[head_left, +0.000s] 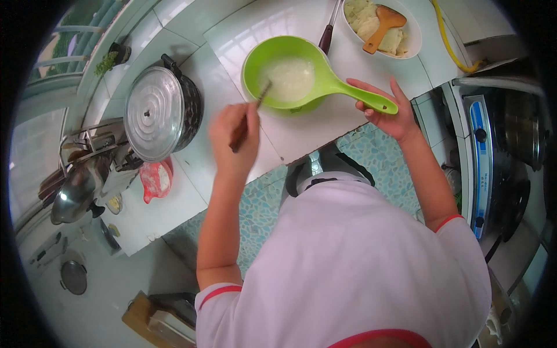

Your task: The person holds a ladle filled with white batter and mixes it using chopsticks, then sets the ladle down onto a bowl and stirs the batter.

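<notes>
A lime-green dipper stands on the white counter, with whitish, cloudy liquid inside. My right hand is palm up around its long handle, thumb raised and index finger stretched out; the grip looks loose. My left hand is closed on a thin utensil with a brown handle. The narrow metal end reaches to the dipper's near left rim; its exact kind is unclear.
A lidded pot stands left, near a red scoop of white powder. At the back, a white bowl holds pale mash and a wooden spatula, beside a dark-handled tool. A gas stove is at right.
</notes>
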The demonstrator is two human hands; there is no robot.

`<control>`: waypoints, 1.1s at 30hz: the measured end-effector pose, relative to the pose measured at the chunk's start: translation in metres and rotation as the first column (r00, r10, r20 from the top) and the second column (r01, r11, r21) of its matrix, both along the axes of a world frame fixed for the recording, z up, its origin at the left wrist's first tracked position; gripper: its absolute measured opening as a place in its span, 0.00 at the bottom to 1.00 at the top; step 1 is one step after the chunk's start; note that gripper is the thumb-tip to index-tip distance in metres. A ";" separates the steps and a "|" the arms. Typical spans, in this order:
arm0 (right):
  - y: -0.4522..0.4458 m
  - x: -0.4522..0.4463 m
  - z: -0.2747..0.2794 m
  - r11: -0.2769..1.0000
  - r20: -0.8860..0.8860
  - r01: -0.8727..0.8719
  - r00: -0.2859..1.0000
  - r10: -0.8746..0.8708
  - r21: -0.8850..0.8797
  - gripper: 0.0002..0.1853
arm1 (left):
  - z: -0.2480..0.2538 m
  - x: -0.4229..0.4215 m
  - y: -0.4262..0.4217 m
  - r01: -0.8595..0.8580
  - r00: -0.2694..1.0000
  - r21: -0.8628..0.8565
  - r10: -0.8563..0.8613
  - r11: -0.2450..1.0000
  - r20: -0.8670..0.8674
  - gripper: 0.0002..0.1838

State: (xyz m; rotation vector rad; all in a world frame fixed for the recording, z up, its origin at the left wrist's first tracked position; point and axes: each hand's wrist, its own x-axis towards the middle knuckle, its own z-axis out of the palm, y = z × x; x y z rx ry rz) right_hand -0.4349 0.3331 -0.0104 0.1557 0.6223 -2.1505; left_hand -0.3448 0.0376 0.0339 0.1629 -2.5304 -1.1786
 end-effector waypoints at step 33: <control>-0.111 -0.077 -0.023 0.548 -0.397 0.784 0.620 -0.677 0.290 0.11 | -0.078 0.027 -0.070 -0.204 0.929 0.978 0.306 -0.043 0.207 0.13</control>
